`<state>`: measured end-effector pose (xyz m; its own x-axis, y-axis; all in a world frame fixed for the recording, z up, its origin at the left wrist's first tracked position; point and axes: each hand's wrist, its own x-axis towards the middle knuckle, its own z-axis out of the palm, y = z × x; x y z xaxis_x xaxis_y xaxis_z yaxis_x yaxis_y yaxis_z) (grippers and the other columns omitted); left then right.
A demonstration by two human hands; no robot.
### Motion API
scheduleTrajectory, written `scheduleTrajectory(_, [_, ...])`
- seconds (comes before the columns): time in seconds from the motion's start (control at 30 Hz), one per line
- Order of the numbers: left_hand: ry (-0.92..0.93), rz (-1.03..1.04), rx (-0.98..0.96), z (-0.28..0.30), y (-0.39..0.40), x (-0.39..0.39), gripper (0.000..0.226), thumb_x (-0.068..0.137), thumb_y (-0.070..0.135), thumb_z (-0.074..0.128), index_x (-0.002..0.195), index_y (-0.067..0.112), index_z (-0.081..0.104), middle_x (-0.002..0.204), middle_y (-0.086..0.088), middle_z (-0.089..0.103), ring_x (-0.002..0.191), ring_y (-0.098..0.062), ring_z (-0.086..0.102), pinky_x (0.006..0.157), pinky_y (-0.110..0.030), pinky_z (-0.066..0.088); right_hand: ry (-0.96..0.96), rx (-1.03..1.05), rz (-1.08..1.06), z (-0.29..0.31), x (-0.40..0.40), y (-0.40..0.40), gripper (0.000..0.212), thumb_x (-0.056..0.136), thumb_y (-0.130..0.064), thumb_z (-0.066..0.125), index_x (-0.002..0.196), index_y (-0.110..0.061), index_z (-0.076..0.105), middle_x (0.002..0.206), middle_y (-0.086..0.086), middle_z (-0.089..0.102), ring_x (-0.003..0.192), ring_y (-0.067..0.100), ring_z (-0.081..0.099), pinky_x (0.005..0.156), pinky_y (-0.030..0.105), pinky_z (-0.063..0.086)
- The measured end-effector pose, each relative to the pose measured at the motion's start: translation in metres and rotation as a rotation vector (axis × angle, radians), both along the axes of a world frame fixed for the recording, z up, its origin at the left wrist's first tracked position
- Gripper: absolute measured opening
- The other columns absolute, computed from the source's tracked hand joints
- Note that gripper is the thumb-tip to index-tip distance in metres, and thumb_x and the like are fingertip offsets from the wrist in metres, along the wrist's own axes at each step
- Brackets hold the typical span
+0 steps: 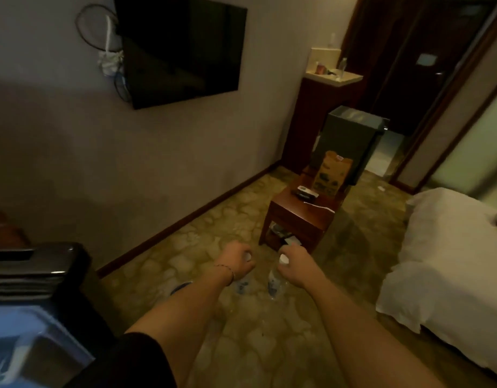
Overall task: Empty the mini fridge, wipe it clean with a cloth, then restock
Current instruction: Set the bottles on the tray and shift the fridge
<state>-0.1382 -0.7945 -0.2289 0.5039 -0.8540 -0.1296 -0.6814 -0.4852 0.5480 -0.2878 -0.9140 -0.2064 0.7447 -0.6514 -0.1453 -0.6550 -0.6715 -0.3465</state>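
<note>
In the head view, the fingers of the left hand point(236, 259) are curled around the neck of a clear water bottle point(243, 285), just under its white cap, and the bottle hangs down from the grip. The fingers of the right hand point(293, 266) are curled in the same way around the top of a second water bottle point(274, 285), whose white cap is seen at the thumb side. The two bottles are held near each other, but not touching, above the patterned carpet point(241, 345). A thin bracelet point(227, 271) is worn on the left wrist.

A small wooden table point(300, 217) is taken as the landmark. Both hands are held just in front of it, toward the camera. A brown paper bag point(330, 175) is stood on its far end. Behind the table a dark grey bin point(353, 138) is placed. A black television point(183, 49) is mounted on the wall to the left of and above the table. A bed with white sheets point(449, 270) is seen to the right of it. A black appliance point(34, 273), too blurred to be identified, is seen far to the left of it, at the picture's edge.
</note>
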Motion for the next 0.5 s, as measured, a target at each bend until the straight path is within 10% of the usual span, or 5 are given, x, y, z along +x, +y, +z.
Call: scheduleTrajectory(0.5, [0.074,0.661,0.036,-0.031,-0.006,0.115,0.034,0.086,0.038,0.066,0.116,0.022,0.067,0.122,-0.001,0.056,0.107,-0.019,0.056,0.090,-0.031,0.049,0.007,0.100,0.574,-0.038,0.209,-0.071,0.030,0.092,-0.025,0.062,0.118,-0.011,0.064,0.121,0.007,0.054,0.110,0.026,0.057,0.086,0.030,0.046])
